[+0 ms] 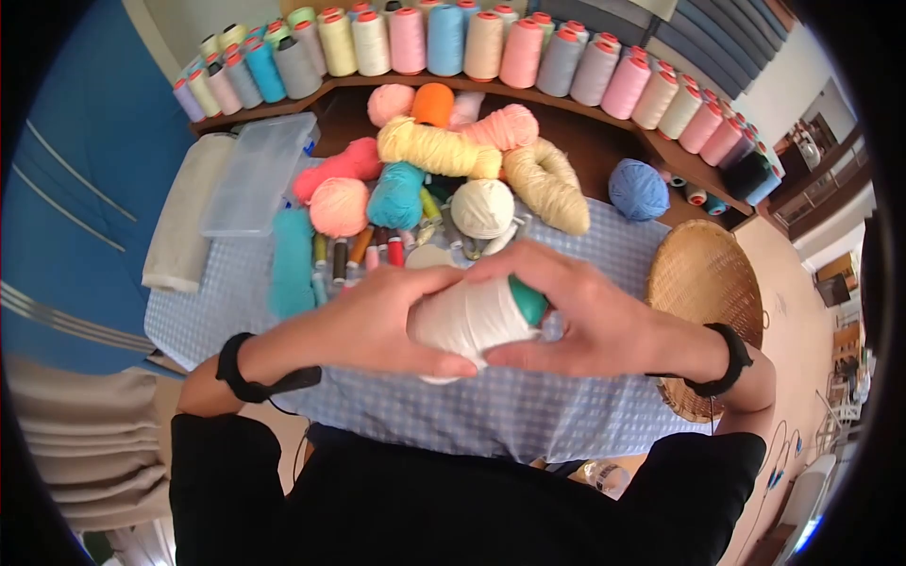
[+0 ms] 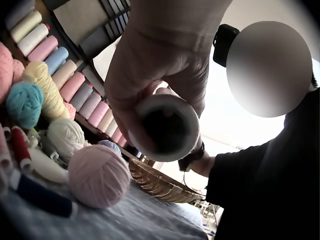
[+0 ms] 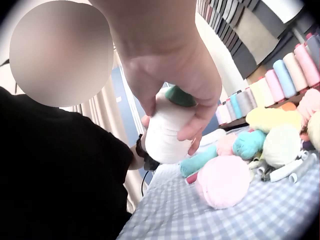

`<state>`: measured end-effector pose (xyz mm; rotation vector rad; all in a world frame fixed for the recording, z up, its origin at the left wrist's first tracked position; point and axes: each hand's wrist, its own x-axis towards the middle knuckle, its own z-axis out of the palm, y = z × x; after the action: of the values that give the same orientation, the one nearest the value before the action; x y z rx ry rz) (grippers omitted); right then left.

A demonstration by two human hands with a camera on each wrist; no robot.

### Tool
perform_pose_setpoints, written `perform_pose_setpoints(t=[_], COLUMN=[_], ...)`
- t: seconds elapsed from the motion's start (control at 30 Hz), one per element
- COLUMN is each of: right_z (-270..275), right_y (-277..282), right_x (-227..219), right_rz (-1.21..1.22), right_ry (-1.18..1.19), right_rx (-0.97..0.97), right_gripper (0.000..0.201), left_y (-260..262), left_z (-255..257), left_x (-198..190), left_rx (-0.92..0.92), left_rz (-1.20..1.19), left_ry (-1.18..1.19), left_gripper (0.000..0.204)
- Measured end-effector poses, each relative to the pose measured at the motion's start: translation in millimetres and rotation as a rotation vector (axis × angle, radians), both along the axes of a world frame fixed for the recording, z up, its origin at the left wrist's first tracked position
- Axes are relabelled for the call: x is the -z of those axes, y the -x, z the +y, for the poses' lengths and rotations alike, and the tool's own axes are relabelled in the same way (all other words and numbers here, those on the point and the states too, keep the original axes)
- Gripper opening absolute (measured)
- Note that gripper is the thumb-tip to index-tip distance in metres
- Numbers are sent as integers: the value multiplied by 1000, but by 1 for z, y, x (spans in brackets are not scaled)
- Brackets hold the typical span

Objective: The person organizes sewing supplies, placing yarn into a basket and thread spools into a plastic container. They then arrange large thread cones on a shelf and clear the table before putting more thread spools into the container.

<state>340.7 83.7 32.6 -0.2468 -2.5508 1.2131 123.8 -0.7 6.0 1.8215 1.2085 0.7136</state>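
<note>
- Both hands are holding one cone of white thread (image 1: 469, 319) in the air above the checked tablecloth (image 1: 528, 415), close to the person's body.
- The left hand (image 1: 377, 321) is gripping the cone's wider end, fingers curled round it; the left wrist view is showing the hollow base (image 2: 167, 127) facing the camera.
- The right hand (image 1: 585, 316) is wrapping the narrower end, fingers and thumb curled round the thread just below the green tip (image 1: 528, 300); the right wrist view is confirming this grip on the cone (image 3: 167, 131).
- The cone is lying tilted, green tip pointing toward the person's right.
- Beyond the hands, balls and skeins of yarn are lying in a heap: a pink ball (image 1: 339, 206), a teal skein (image 1: 394, 195), a cream ball (image 1: 482, 208), a yellow skein (image 1: 439, 149) and a blue ball (image 1: 638, 189).
- Small thread spools (image 1: 363, 250) are lying in a row just behind the left hand.
- A woven basket (image 1: 703, 283) is sitting on the table beside the right wrist.
- A row of large thread cones (image 1: 472, 42) is standing along the curved shelf at the back.
- A clear plastic box (image 1: 257, 174) is resting at the table's left.
</note>
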Motion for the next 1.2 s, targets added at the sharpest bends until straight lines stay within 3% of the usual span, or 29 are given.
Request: perform_pose_setpoints(t=[0.1,0.13,0.17,0.23,0.3,0.33,0.43,0.53,0.63,0.7,0.83,0.9,1.03,1.07,1.1,1.17,1.2], right_z=[23,37,57,99,135,168,227,256,265,284,292,289,248,235,214,146,139], right_y=[-21,-30,-44,-74,-106,-132,-187,-210,-219,-239,-258,-259,-199,-177,-145,-75,-59], right_x=[-16,-24,-22,-34,-43,-36,-33,-31,-24,-6,11,6,-22,-25,-31,-49,-44], right_rz=[-199,-277,-179,-267,-244,-306,-425,-540,-655,-625,-494,-418,-441,-342,-290,-213,-99], right_ry=[5,-2,-134,-270,-480,-816,-822,-705,-682,-703,-811,-804,-960,-1066,-918,-683,-710], right_rx=[289,422,505,796,1005,1084,1287,1443,1510,1480,1382,1362,1428,1254,1140,942,661], right_gripper=[53,52,47,47,50,50,58,61,62,59,55,54,52,49,49,53,59], left_y=[12,20,32,59,90,86,94,95,104,105,110,109,85,80,68,31,6], left_z=[39,56,79,128,180,190,237,254,263,259,238,231,203,199,195,184,171], left_x=[-12,-25,-29,-21,-1,0,32,48,56,56,48,26,-21,-30,-38,-56,-72], left_rx=[-73,-206,-260,-333,-402,-425,-420,-453,-439,-439,-596,-647,-630,-577,-581,-321,-289], left_rz=[-59,-70,100,377,574,645,832,920,804,803,520,586,550,520,522,344,276], left_ry=[-39,104,-51,-437,-482,-437,-193,-184,-82,-86,-303,-266,-586,-689,-688,-656,-397], left_gripper=[55,43,39,35,44,47,66,80,86,77,51,48,39,34,34,30,29])
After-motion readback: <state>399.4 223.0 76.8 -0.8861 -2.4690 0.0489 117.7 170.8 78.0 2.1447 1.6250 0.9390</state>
